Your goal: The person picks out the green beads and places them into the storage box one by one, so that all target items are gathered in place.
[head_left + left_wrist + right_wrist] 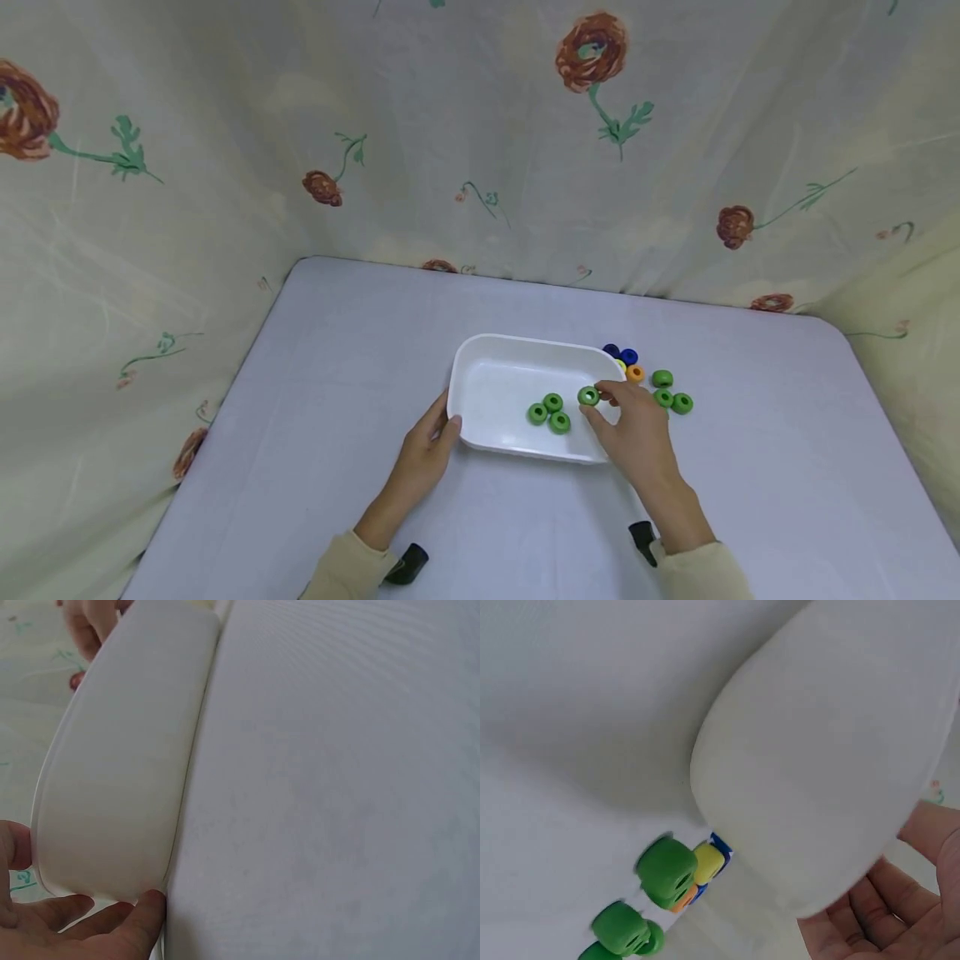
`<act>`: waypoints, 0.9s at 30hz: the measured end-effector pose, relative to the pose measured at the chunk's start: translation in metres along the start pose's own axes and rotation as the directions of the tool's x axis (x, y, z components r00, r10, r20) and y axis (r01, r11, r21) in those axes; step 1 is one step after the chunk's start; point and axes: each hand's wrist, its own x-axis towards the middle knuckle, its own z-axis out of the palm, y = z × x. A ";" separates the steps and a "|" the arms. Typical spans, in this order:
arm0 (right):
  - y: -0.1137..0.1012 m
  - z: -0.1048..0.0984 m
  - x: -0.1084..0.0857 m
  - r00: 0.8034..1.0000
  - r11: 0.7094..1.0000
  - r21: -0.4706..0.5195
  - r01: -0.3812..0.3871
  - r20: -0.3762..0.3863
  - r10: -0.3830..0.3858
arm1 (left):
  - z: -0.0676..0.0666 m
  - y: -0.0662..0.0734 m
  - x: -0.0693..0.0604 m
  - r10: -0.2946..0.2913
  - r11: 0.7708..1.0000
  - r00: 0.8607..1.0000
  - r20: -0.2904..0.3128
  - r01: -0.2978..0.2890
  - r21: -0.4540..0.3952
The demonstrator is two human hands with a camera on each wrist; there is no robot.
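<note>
A white tray (510,442) stands on the table, with several green beads (559,422) lying inside it. My left hand (422,450) grips the tray's left end, thumb at the rim and fingers against the outer wall, as the left wrist view shows from the side. Above the right part of the tray, my right hand (637,433) pinches one green bead (588,396) between thumb and fingertips. In the right wrist view this bead is hidden behind the tray wall, while my right hand (892,907) shows at the tray's rim.
Right of the tray lie several more green beads (682,404). Next to its far right corner are an orange bead (635,372), blue beads (628,357) and a yellow bead (709,862). A flowered curtain (465,125) hangs behind the white-covered table (337,333).
</note>
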 end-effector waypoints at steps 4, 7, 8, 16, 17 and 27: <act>-0.005 0.007 0.003 0.999 0.999 -0.028 0.022 0.032 -0.021 | 0.000 0.000 0.000 0.005 1.000 1.000 -0.002 -0.005 0.001; -0.006 0.011 0.005 0.997 0.999 -0.044 0.019 0.071 -0.016 | 0.001 -0.001 0.001 0.002 1.000 1.000 0.000 -0.002 0.003; -0.006 0.013 0.006 0.996 0.999 -0.049 0.014 0.087 -0.010 | 0.001 -0.001 0.001 0.000 1.000 1.000 0.001 0.000 0.003; -0.006 0.023 0.010 0.985 0.997 -0.074 -0.008 0.171 0.021 | 0.001 -0.002 0.001 -0.017 1.000 1.000 -0.007 0.017 0.006; -0.006 0.023 0.010 0.984 0.997 -0.072 -0.015 0.176 0.027 | 0.001 -0.002 0.001 -0.019 1.000 1.000 -0.006 0.019 0.007; -0.013 0.026 0.020 0.958 0.994 -0.055 -0.098 0.265 0.109 | 0.001 -0.001 -0.001 -0.011 1.000 1.000 -0.001 0.011 0.017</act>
